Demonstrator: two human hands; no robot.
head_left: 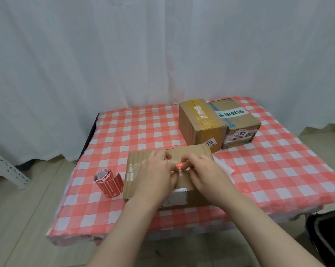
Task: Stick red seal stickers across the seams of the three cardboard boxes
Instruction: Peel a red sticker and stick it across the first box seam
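Your left grip (159,171) and right grip (204,170) pinch a red sticker (180,165) onto the seam of the near box (139,157); the yellow-taped box (199,122) and blue-taped box (239,120), far right, show none yet.

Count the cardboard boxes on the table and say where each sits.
3. A flat box lies nearest, under the left hand and right hand. A yellow-taped box stands behind it, to the right. A green-labelled box sits against that one's right side. None seems hidden.
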